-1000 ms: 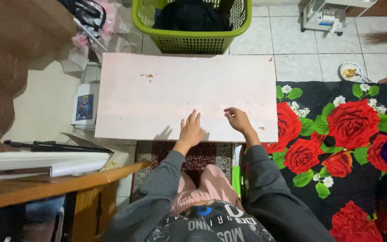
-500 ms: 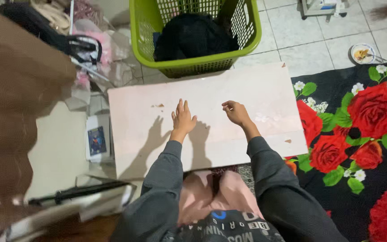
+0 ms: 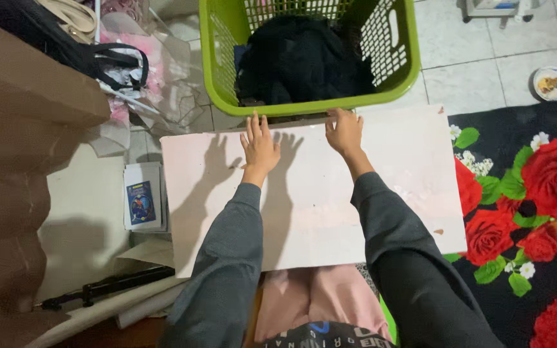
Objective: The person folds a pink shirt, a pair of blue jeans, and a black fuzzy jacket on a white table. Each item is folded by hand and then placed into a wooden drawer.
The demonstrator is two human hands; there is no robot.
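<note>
Now both hands (image 3: 260, 147) near green basket (image 3: 402, 84)

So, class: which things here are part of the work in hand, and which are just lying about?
In hand:
left hand
right hand
pale pink board
green laundry basket
dark clothes

Lying about:
small dish
rose-print rug
booklet

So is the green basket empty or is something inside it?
Not empty. The green basket has dark clothing piled inside, showing through its open top.
</note>
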